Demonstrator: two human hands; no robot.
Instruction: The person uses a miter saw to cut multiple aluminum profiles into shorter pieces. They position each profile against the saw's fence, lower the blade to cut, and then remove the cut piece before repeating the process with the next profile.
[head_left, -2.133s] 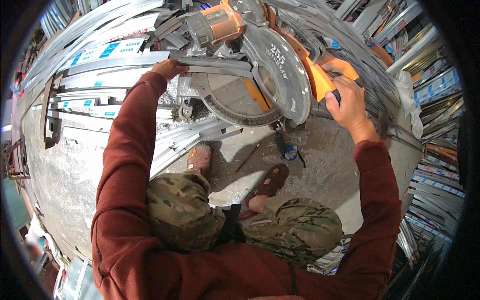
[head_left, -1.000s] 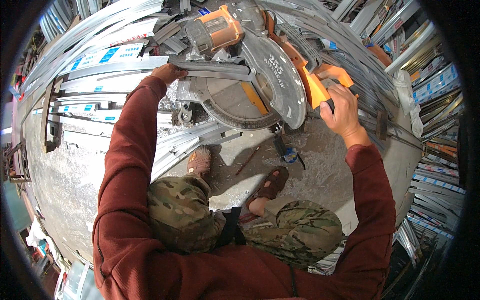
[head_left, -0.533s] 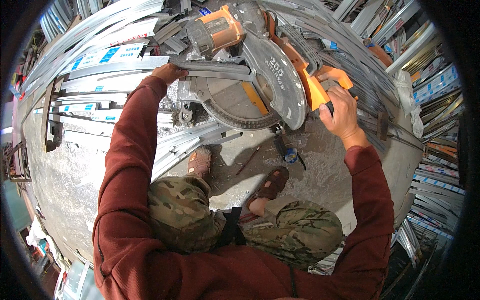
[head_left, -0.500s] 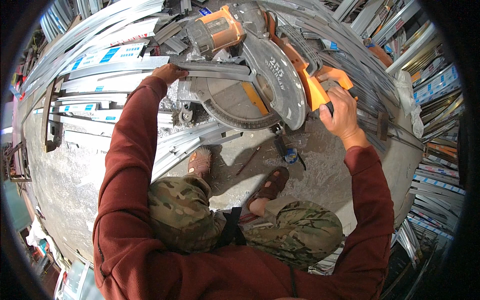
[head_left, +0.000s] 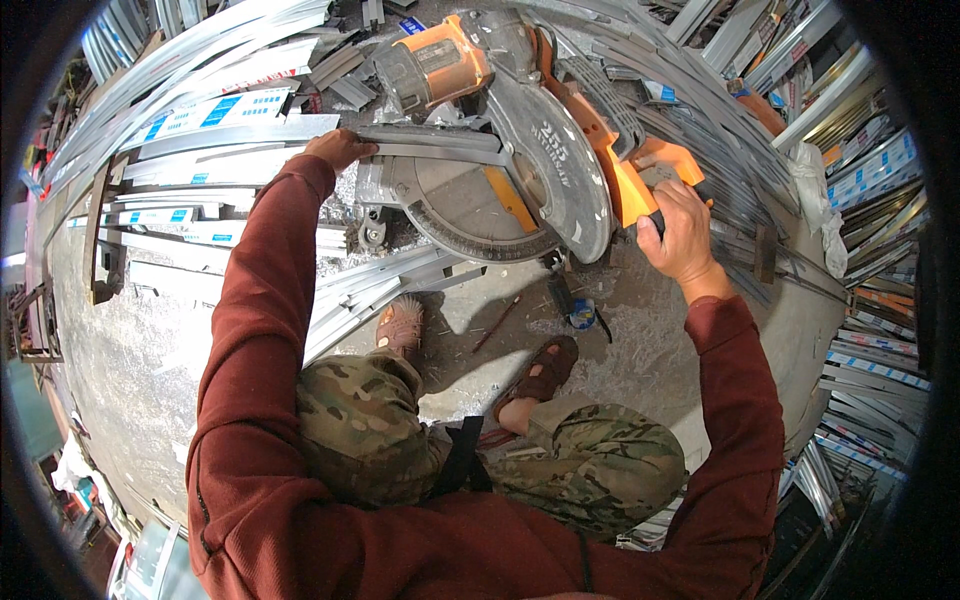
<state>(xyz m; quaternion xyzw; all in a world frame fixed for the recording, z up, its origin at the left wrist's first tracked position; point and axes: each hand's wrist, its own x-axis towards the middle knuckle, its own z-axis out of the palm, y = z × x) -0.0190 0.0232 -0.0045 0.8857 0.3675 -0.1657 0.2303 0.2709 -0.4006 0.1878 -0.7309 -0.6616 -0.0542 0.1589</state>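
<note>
A miter saw (head_left: 555, 170) with an orange and black body stands on the floor in front of me. Its grey blade guard tilts across the round turntable (head_left: 450, 190). My right hand (head_left: 682, 235) is closed around the saw's orange handle (head_left: 672, 160). To the left of the saw, my left hand (head_left: 338, 149) is closed on a silver metal profile (head_left: 440, 151), which lies along the fence and reaches toward the blade. The fingers' far side and the cutting edge at the profile are hidden from view.
Long metal profiles (head_left: 220, 130) lie stacked at the left, some with blue-printed film. More profiles (head_left: 870, 170) crowd the right side. Between my feet and the saw base are a blue roll (head_left: 582, 314) and a thin reddish stick (head_left: 497, 323). Cut pieces (head_left: 385, 285) lie left of my feet.
My right hand and the saw handle have shifted very slightly, the hand a little down and left. My left hand and the metal profile stay in place.
</note>
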